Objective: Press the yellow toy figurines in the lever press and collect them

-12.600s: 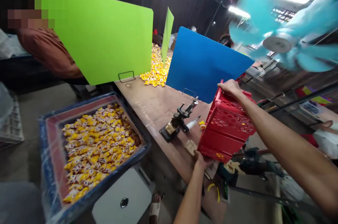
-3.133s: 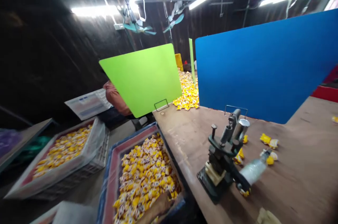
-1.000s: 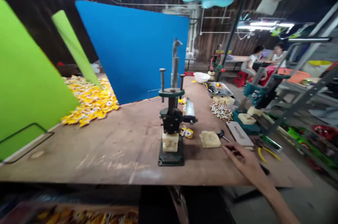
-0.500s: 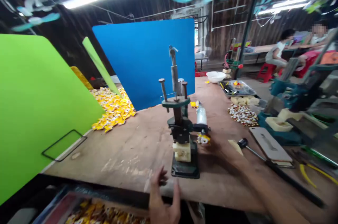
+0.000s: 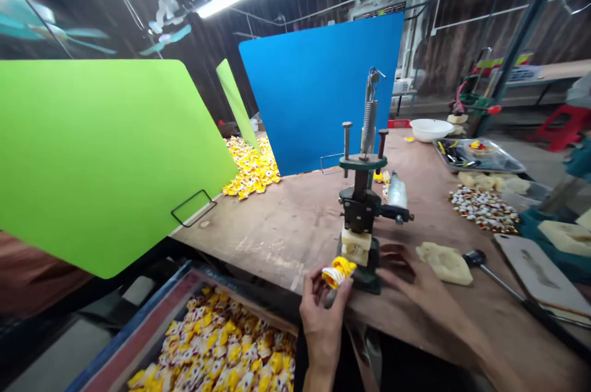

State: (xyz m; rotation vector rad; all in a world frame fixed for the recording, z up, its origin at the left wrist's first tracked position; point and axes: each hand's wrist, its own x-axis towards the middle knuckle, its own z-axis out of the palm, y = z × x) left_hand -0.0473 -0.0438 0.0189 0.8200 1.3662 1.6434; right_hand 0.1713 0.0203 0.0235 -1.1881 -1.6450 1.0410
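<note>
A small yellow-and-white toy part [image 5: 338,272] is pinched between the thumb and fingers of my left hand [image 5: 322,312], just in front of the bench press. My right hand [image 5: 420,284] hovers beside the press base on the right, fingers apart and holding nothing that I can see. The hand press [image 5: 362,201] stands upright on the wooden table [image 5: 272,232], with a spring on top and a side handle. A cream block [image 5: 356,247] sits under its head. To the right of my right hand lies a cream-coloured mould piece [image 5: 446,263].
A bin [image 5: 157,330] of yellow-and-white parts stands below the table's front edge. More parts lie piled [image 5: 253,167] between the green board [image 5: 115,152] and the blue board [image 5: 323,96]. A black-handled rod [image 5: 503,284], small white parts [image 5: 482,207] and a metal tray [image 5: 480,155] lie right.
The yellow-and-white part has gone from beside my right hand at the press into my left hand, which was open before. My view has turned left, showing more of the bin.
</note>
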